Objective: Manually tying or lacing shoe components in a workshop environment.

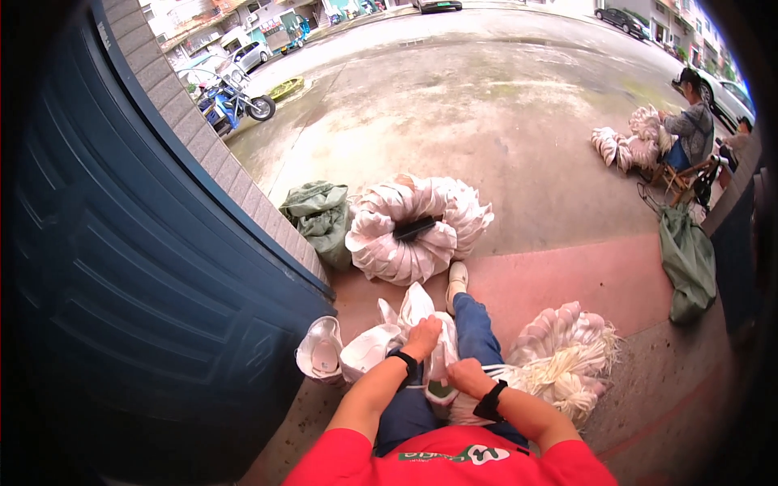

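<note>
And here you sit, the white shoe [441, 360] upright between your hands, over your lap, its opening toward you. Your left hand [423, 338] is on its far left side, fingers bent and pressed together against the upper. Over to your right hand [468, 377], just beside the near right edge: fingers curled inward, but whether they pinch a lace or the shoe itself, you can't tell from here. Pale laces [567, 377] spread off to your right, over a heap of light shoes [559, 332]. On your left, another white shoe [321, 350] stands near the blue door [154, 267]. Out ahead, just past your foot, a big ring of pale shoes [381, 255] lies on the ground beside a green sack [320, 219], and far right, a seated person [693, 130] bends toward a similar pile [632, 146].
</note>
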Tool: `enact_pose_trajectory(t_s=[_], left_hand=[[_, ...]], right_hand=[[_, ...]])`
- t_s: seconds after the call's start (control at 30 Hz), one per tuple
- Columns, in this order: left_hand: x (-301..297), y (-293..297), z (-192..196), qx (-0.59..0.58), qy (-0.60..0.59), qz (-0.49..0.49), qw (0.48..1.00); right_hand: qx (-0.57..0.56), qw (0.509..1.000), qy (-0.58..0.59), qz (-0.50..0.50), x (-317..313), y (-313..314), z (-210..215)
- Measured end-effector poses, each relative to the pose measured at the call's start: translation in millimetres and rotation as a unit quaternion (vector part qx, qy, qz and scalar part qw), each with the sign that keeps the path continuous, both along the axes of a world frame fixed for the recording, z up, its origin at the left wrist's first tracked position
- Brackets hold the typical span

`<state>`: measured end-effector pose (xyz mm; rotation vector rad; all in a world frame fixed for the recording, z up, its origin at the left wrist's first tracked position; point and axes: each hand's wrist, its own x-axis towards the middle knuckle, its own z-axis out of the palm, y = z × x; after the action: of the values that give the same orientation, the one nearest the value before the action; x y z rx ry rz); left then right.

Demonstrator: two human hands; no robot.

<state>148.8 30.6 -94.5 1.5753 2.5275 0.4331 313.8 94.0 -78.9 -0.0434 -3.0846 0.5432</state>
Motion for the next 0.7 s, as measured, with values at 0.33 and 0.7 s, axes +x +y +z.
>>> enact_pose_trajectory(t_s=[0.33, 0.7], left_hand=[[-4, 17, -2, 0.022, -0.078, 0.043, 0.996], [-67, 38, -42, -0.266, -0.467, 0.152, 0.83]], right_hand=[[-0.03, 0.993, 0.026, 0.109, -1, 1, 9], [-0.009, 0.988, -0.015, 0.152, 5, 2, -2]])
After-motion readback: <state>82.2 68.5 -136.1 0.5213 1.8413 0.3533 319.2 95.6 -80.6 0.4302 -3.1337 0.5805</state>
